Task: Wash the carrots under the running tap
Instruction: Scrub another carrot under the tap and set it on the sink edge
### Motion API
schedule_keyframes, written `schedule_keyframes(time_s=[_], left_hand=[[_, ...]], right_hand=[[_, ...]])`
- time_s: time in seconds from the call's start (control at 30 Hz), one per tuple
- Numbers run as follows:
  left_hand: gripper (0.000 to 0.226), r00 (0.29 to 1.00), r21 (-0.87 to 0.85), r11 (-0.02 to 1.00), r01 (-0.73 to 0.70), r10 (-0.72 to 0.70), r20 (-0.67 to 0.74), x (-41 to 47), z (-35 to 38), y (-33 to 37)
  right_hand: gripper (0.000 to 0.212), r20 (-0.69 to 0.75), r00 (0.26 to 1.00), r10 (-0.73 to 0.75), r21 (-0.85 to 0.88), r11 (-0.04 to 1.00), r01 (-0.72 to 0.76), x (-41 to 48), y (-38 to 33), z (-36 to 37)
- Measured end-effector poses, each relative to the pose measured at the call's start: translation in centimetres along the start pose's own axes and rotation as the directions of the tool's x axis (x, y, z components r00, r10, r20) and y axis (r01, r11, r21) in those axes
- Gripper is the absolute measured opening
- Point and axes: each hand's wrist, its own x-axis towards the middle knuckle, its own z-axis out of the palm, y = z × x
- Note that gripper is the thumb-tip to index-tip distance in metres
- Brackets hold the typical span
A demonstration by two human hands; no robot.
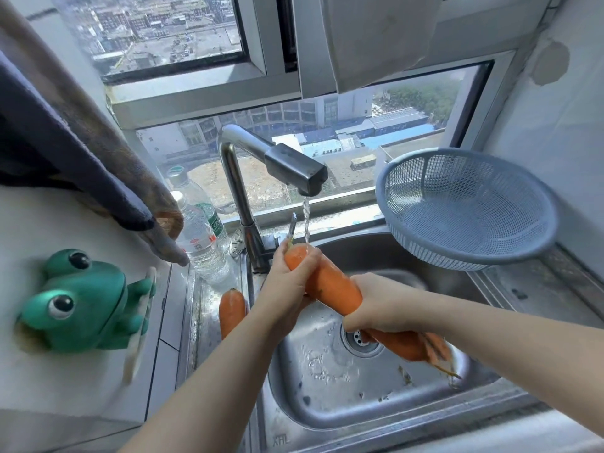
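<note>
Left hand (291, 276): grips the thick upper end of the carrot (333, 286), on its left side.
Left fingers (312, 256): curled over the top of the carrot, wrapping it from the far side.
Left forearm (212, 371): bare, rising from the bottom edge, below and left of the carrot, up and right to the wrist.
Right hand (376, 305): closed round the carrot lower down, past its middle, back of the hand turned up, knuckles toward the carrot's thick end.
Right forearm (490, 331): bare, coming in from the right edge and running left, slightly upward, to the wrist.
Hands: apart, with a bare stretch of carrot between them.
</note>
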Motion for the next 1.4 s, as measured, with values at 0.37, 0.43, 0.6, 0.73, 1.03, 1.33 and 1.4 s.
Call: schedule_keyframes(time_s=[0.37,0.43,0.6,0.73,1.03,1.33,1.4], left_hand=[[0.047,0.992,0.002,1.0,-0.006,0.006,-0.13,1.2,0.1,0.8],[0.052,0.992,0.072,0.995,-0.069,0.076,-0.105,1.0,0.2,0.6],[0.114,0.953,0.413,0.858,-0.304,0.28,0.12,0.7,-1.0,-0.3],[0.117,0.932,0.32,0.891,-0.322,0.24,0.27,0.6,-2.4,0.0],[0.09,0.977,-0.001,0.98,-0.197,0.196,0.079,0.6,-1.4,-0.1],[0.1,0.976,-0.027,0.995,-0.094,0.097,0.196,0.0,-2.8,1.0],[0.099,0.979,-0.032,0.994,-0.104,0.108,0.171,0.0,-2.7,1.1]], right_hand=[[0.035,-0.098,0.995,-0.036,-0.302,0.953,0.004,0.5,0.0,-1.5],[0.032,-0.187,0.977,-0.101,-0.357,0.934,0.028,0.7,0.6,-0.6],[0.026,-0.305,0.939,-0.16,-0.203,0.974,0.1,1.7,1.0,-0.3],[0.026,-0.114,0.985,-0.128,0.111,0.984,0.141,1.7,0.6,-0.3],[0.017,-0.11,0.989,-0.103,0.08,0.99,0.112,1.9,-0.7,0.1],[0.017,-0.093,0.991,-0.091,0.104,0.99,0.1,1.8,-0.7,-0.1],[0.017,-0.109,0.99,-0.095,0.073,0.992,0.103,1.8,-1.1,-0.1]])
